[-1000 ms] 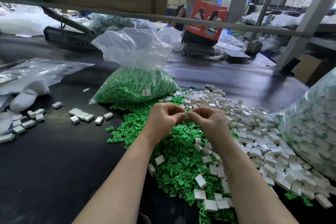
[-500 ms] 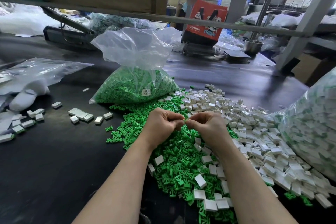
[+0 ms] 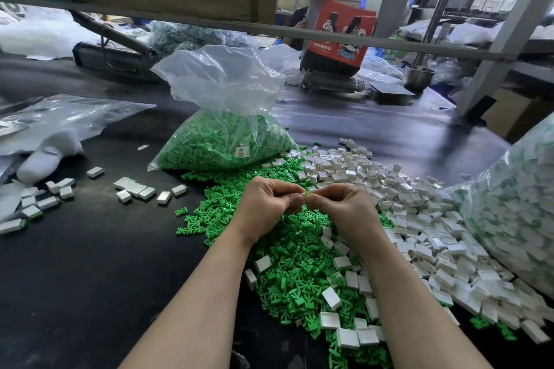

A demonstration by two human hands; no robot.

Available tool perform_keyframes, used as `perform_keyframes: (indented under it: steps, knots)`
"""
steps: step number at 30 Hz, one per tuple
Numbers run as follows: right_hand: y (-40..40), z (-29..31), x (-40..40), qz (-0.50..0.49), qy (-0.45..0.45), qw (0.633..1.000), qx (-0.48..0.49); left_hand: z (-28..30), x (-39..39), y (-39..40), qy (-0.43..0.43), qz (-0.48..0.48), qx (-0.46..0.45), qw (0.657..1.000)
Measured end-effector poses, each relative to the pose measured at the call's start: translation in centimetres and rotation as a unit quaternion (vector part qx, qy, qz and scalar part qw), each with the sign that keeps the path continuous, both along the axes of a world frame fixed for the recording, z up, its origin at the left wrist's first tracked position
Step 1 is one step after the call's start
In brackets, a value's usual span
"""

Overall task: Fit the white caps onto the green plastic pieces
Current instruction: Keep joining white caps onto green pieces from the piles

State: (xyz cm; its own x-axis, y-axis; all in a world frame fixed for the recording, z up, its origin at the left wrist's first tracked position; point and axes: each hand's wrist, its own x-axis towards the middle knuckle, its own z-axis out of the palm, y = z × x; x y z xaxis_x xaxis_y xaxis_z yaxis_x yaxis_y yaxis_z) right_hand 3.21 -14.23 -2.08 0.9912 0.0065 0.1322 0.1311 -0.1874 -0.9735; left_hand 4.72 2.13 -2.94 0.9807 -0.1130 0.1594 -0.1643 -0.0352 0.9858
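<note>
A dark desk (image 3: pixel 90 278) is seen in a workshop. A heap of green plastic pieces (image 3: pixel 287 266) is spread near its front edge, with white caps (image 3: pixel 419 219) piled toward the right edge. Above the heap, a small green piece (image 3: pixel 306 194) is pinched between both grips: the left hand (image 3: pixel 266 207) and right hand (image 3: pixel 344 207) are curled, fingertips meeting. A clear bag of green pieces (image 3: pixel 221 135) is set behind them.

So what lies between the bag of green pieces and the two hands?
In the head view, loose green pieces mixed with a few white caps cover the dark table between the bag and both hands.
</note>
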Motion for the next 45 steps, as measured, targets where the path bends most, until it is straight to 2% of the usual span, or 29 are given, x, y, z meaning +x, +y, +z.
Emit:
perform_keyframes:
  steps: [5, 12, 15, 18, 21, 34, 45]
  knots:
    - [-0.4, -0.2, 0.1, 0.009, 0.012, 1.000, 0.023, 0.2, -0.1, -0.1, -0.007, -0.002, 0.001, 1.000]
    - [-0.3, 0.3, 0.5, 0.093, 0.107, 0.978, 0.153, 0.9, -0.4, -0.4, -0.019, -0.012, -0.048, 0.999]
    - [0.1, 0.5, 0.4, 0.118, 0.142, 0.975, 0.127, 1.1, -0.4, -0.5, -0.012, -0.005, -0.074, 0.997]
    - [0.4, 0.6, 0.3, 0.145, 0.139, 0.973, 0.110, 1.4, -0.5, -0.9, 0.002, -0.016, -0.098, 0.995]
    - [0.6, 0.6, 0.1, 0.166, 0.140, 0.966, 0.141, 1.6, -0.5, -1.2, 0.013, -0.031, -0.110, 0.993]
    - [0.5, -0.5, 0.3, 0.160, 0.101, 0.973, 0.132, 1.2, -0.4, -1.3, 0.014, -0.032, -0.093, 0.995]
    - [0.7, -0.5, 0.4, 0.162, 0.114, 0.963, 0.182, 1.4, -0.5, -1.3, 0.016, -0.028, -0.100, 0.994]
